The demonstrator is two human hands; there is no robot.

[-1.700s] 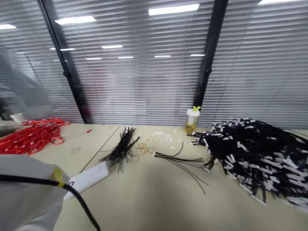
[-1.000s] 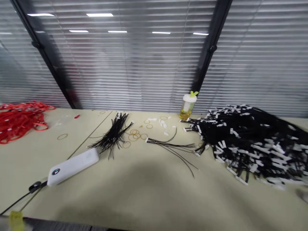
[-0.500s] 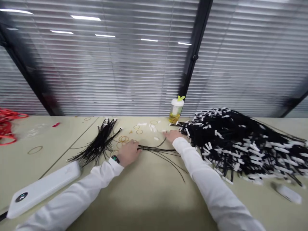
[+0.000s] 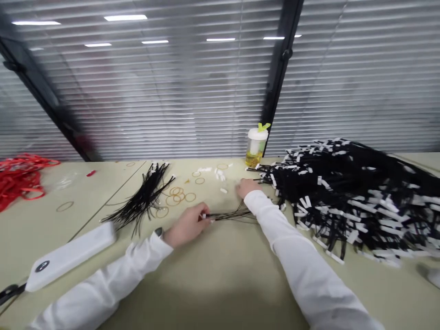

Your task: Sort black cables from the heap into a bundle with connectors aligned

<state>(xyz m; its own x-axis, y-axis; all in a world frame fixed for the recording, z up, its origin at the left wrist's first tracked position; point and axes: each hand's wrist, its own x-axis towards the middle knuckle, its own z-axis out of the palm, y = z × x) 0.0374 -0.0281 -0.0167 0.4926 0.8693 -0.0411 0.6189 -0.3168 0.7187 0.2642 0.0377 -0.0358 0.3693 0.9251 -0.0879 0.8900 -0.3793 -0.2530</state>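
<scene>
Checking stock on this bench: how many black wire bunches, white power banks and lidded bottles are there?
Black wire bunches: 3 (large heap, loose bunch, small bunch in the left hand)
White power bank: 1
Lidded bottle: 1
Total: 5

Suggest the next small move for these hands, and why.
Probably bring the right hand onto the thin black cables: the left hand pinches them at one end, while the right rests just beyond them, apparently holding nothing.
</scene>
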